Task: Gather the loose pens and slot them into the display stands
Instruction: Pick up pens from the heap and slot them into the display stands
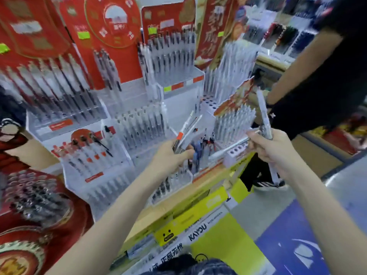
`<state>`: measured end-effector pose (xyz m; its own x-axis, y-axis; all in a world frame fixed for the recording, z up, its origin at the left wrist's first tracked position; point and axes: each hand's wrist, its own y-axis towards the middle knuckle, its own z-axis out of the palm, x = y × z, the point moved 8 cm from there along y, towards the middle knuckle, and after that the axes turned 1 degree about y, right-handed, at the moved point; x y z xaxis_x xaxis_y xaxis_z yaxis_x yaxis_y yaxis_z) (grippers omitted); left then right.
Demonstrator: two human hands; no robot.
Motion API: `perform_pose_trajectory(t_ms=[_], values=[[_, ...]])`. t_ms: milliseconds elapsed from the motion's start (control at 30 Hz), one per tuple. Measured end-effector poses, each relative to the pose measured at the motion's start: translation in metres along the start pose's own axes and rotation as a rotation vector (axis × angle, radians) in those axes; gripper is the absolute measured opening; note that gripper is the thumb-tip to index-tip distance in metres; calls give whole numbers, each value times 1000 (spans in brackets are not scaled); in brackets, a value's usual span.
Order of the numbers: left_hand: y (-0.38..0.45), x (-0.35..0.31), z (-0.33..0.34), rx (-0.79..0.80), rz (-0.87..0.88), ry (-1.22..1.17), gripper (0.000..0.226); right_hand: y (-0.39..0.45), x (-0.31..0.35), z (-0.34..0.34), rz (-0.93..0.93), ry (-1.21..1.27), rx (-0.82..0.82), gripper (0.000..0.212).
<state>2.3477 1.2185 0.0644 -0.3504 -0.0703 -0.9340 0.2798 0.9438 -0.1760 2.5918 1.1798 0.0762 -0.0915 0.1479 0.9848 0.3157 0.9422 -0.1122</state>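
A shop desk (200, 197) carries white display stands (139, 124) packed with upright pens under red cards. A bystander in black (325, 80) stands at right. My left hand (170, 155) grips two clear pens (185, 132); my right hand (272, 149) grips several more pens (264, 114).

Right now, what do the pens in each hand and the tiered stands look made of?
Pens in the left hand, the orange-banded pens: seemingly clear plastic barrels, since dark refills show through; blur leaves the finish open.
Pens in the right hand, the white pens: probably frosted or white plastic, matte-looking.
Tiered stands: likely clear acrylic or moulded plastic; translucent walls, pale edges.
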Motion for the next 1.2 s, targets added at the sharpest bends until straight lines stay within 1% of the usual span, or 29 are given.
perform_pose_trajectory(t_ms=[67, 167, 300, 400, 500, 633, 700, 800, 900, 1000, 1100, 1200], values=[[20, -4, 20, -7, 14, 11, 15, 9, -7, -20, -7, 5, -39, 31], [44, -8, 51, -2, -2, 5, 16, 23, -22, -38, -1, -5, -27, 37], [69, -15, 79, -36, -29, 56, 20, 56, -40, -61, -9, -58, -44, 34], [89, -21, 96, -144, -30, 127, 23, 89, -38, -86, -142, -231, -93, 36], [103, -26, 113, -295, -60, 133, 13, 117, -26, -107, -301, -404, -99, 29], [118, -27, 135, -428, -150, 166, 16, 148, -14, -121, -466, -448, -28, 16], [123, -27, 141, -487, -195, 163, 15, 167, -15, -124, -507, -474, -4, 17], [127, -28, 145, -564, -225, 177, 12, 195, -23, -116, -562, -568, 90, 19], [131, -30, 146, -627, -212, 180, 16, 215, -37, -104, -553, -630, 184, 18], [131, -29, 149, -648, -198, 177, 5, 225, -39, -94, -556, -679, 245, 17], [132, -25, 151, -680, -184, 156, 17, 228, -38, -95, -552, -710, 287, 30], [131, -20, 153, -706, -183, 141, 10, 232, -47, -101, -478, -691, 328, 21]])
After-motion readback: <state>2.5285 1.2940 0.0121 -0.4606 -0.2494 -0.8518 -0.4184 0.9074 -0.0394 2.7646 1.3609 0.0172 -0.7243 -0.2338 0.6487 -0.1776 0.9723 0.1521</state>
